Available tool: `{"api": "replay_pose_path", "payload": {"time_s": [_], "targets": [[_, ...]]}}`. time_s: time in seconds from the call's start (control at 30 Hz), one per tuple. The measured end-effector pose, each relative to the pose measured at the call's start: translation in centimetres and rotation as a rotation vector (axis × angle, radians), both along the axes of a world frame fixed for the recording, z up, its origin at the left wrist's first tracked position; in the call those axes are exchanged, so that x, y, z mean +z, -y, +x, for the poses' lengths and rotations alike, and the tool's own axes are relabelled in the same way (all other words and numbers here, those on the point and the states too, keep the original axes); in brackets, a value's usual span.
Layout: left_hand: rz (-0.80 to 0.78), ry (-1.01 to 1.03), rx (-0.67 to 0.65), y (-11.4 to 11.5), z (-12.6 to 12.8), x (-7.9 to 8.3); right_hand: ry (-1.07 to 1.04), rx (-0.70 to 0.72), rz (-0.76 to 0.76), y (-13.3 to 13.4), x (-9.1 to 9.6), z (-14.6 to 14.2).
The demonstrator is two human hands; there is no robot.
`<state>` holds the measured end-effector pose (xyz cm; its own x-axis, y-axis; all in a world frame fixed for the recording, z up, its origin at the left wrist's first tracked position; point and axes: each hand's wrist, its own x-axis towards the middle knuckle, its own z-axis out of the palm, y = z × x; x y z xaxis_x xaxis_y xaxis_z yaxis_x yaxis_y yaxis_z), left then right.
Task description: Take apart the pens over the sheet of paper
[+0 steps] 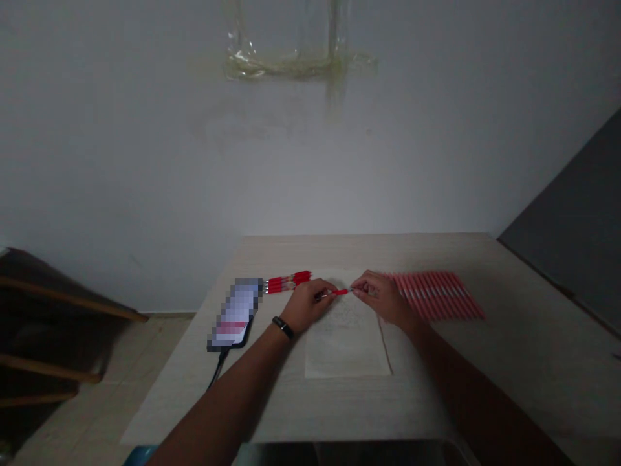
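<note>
Biggest first: a pale table (412, 414) is stretched beneath the grip, and directly under it a sheet of paper (347, 356) is laid, its faint marks too blurred to be read. To the grip's right, a row of red sticks (431, 294) is spread; far left, a phone (237, 310) is set, screen pixelated. In come the left hand (308, 304) and right hand (383, 296), fingertips pinched closed! Between them and the phone, red pens (288, 282) are lined up. And held between both pinches, a slim red pen-like piece (341, 292): light, stiff, probably smooth, best gripped near its ends. No brand is legible.
</note>
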<state>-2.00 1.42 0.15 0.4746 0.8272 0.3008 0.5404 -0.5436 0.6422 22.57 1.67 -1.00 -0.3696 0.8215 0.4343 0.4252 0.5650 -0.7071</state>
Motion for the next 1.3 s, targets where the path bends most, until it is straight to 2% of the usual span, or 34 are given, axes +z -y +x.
{"api": "replay_pose_path", "payload": {"time_s": [0.17,0.3,0.53,0.73,0.9,1.03,1.3], "targets": [[-0.026,0.031,0.006,-0.3,-0.1,-0.4,0.010,-0.088,-0.012,-0.4,0.2,1.1],[-0.024,0.037,0.016,-0.5,-0.2,-0.7,0.062,-0.096,0.023,-0.7,0.3,1.5],[0.009,-0.010,0.071,-0.4,-0.4,-0.5,0.339,-0.001,0.160,-1.0,0.0,1.7],[0.017,-0.048,0.086,-0.3,-0.3,-0.6,0.431,0.007,0.155,-0.6,-0.4,1.3],[0.031,-0.075,0.061,-0.3,-0.4,-0.6,0.393,0.032,0.164,-0.8,-0.4,1.5],[0.030,-0.093,0.048,-0.3,-0.4,-0.5,0.284,-0.009,0.185,-1.2,-0.4,1.6],[0.024,-0.074,0.029,-0.1,-0.3,-0.2,0.174,0.002,0.176,-0.3,-0.3,0.0]]}}
